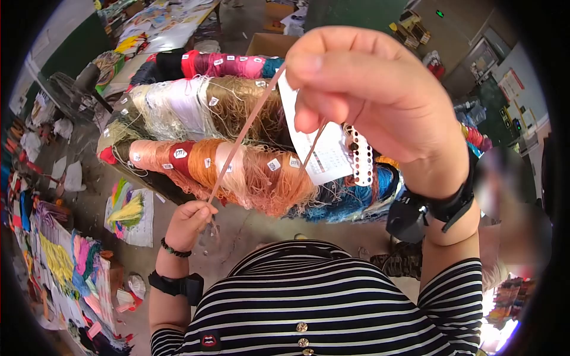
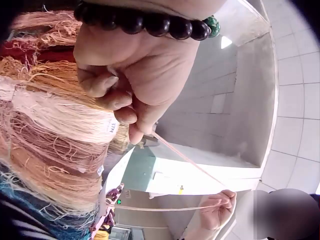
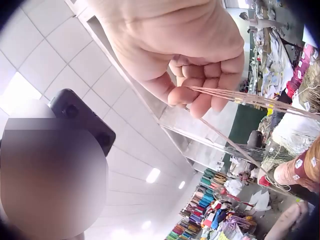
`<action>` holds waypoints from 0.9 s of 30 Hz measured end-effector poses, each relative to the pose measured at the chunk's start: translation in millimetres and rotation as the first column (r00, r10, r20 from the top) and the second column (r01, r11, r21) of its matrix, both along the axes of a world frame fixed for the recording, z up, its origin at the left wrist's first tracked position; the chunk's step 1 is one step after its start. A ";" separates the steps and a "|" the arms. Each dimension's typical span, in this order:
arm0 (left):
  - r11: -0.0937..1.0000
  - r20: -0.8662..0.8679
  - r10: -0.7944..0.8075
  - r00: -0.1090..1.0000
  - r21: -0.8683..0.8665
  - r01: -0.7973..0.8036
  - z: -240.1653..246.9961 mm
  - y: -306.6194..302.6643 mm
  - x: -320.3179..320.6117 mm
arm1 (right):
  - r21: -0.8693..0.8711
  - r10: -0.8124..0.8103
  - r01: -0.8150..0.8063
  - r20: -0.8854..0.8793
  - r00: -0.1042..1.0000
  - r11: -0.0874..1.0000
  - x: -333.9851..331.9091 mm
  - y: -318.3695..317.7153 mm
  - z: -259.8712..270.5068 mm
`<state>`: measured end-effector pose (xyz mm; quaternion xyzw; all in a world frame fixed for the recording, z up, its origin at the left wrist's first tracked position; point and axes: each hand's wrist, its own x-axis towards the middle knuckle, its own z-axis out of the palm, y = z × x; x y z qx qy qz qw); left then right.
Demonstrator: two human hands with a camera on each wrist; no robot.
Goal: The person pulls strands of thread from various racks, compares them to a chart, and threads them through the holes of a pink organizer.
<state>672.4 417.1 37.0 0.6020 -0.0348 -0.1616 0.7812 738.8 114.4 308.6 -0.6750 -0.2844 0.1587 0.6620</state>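
Note:
My right hand, raised high over the rack in the head view, pinches pale pink thread between thumb and fingers. The strand slants down to my left hand, whose thumb and forefinger pinch its lower end. Its other fingers are curled in the left wrist view. In the right wrist view several thin strands run from my right fingertips toward the rack. Below hang peach and salmon skeins with small white number labels. A printed white sheet and a holed white card are partly behind my right hand.
Skeins in rows cover the rack: cream and brown ones behind, blue ones at right. A fan stands at left. Coloured thread bundles lie on a sheet on the floor. Another person is at the right.

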 end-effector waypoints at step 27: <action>0.924 -0.172 -0.339 0.925 0.125 0.362 70.1 -251.9 80.6 | -0.136 -0.678 0.664 -0.114 0.726 0.735 -35.8 -216.9 -170.7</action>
